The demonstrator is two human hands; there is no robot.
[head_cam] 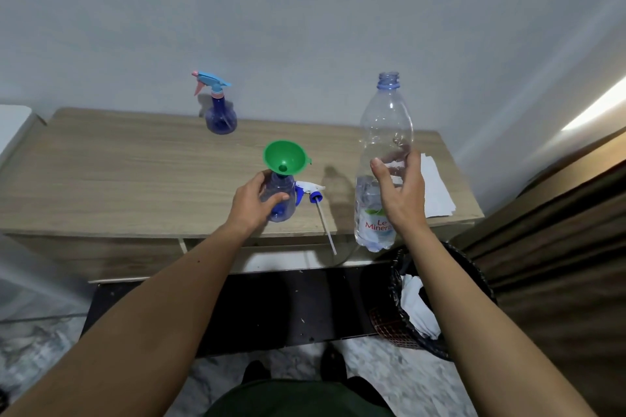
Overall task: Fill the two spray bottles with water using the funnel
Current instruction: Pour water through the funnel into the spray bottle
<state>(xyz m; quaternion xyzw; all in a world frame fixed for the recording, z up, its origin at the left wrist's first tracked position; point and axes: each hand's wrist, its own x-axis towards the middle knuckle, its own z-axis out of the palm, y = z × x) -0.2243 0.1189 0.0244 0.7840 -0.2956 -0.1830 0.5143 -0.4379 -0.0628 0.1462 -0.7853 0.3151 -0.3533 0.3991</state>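
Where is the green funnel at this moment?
The green funnel sits in the neck of the open spray bottle, which the left hand holds near the table's front edge.

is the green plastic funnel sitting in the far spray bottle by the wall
No, the green plastic funnel sits in the near clear blue spray bottle.

A green funnel [285,157] sits in the open blue spray bottle [279,197]; its trigger head [311,191] lies beside; a capped spray bottle [219,113] stands behind.
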